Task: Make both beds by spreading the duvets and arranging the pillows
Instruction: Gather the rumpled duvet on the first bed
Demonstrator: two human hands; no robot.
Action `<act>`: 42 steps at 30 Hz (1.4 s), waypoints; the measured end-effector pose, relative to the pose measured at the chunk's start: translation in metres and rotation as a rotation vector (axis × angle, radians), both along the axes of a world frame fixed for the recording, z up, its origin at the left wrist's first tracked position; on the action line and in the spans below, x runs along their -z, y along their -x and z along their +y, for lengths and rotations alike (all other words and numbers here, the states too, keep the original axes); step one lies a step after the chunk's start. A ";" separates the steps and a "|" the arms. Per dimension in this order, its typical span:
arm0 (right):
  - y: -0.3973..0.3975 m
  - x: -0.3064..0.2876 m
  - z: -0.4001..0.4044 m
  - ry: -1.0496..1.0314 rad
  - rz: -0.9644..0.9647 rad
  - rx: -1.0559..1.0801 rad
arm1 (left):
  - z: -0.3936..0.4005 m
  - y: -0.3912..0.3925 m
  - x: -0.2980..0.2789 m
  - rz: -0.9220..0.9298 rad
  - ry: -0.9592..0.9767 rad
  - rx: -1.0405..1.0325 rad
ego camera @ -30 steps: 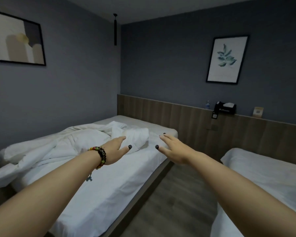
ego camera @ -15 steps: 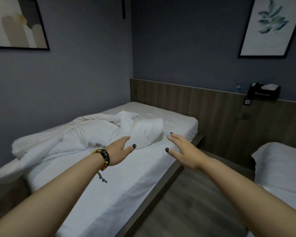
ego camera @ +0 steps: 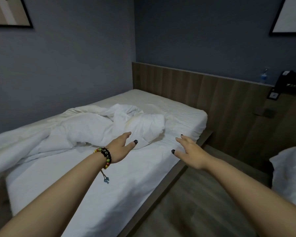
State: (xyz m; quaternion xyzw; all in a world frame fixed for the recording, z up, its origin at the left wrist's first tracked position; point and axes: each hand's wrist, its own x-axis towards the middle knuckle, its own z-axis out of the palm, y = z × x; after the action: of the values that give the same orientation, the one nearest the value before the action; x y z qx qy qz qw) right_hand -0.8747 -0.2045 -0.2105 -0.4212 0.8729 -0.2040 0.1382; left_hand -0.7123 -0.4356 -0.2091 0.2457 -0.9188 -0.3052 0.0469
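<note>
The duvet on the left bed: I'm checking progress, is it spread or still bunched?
Bunched. The duvet lies crumpled in folds along the far side, leaving the bare sheet exposed; neither hand grips it.

The left bed (ego camera: 96,194) carries a rumpled white duvet (ego camera: 85,129) bunched along its far side. The right bed (ego camera: 290,171) shows only its white-covered corner.

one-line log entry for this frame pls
phase: reaching | left hand: open, empty | right hand: open, empty | duvet: crumpled on left bed, untouched | second bed: partly in view
</note>
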 end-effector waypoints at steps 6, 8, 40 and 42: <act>0.106 0.006 -0.052 -0.084 0.003 -0.019 | -0.051 0.093 0.030 0.017 -0.059 -0.023; 0.148 0.006 -0.079 -0.107 0.007 -0.026 | -0.074 0.129 0.038 0.053 -0.108 -0.050; 0.614 0.102 -0.316 -0.167 -0.329 -0.248 | -0.237 0.549 0.171 -0.098 -0.351 -0.622; 0.617 0.110 -0.339 -0.187 -0.325 -0.273 | -0.264 0.548 0.184 -0.152 -0.277 -0.679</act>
State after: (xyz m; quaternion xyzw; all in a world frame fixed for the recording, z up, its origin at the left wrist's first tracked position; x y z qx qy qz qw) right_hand -1.4921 -0.5435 -0.3204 -0.4825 0.7891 -0.1668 0.3415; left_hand -1.2602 -0.6992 -0.3927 0.5626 -0.7357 -0.3747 0.0433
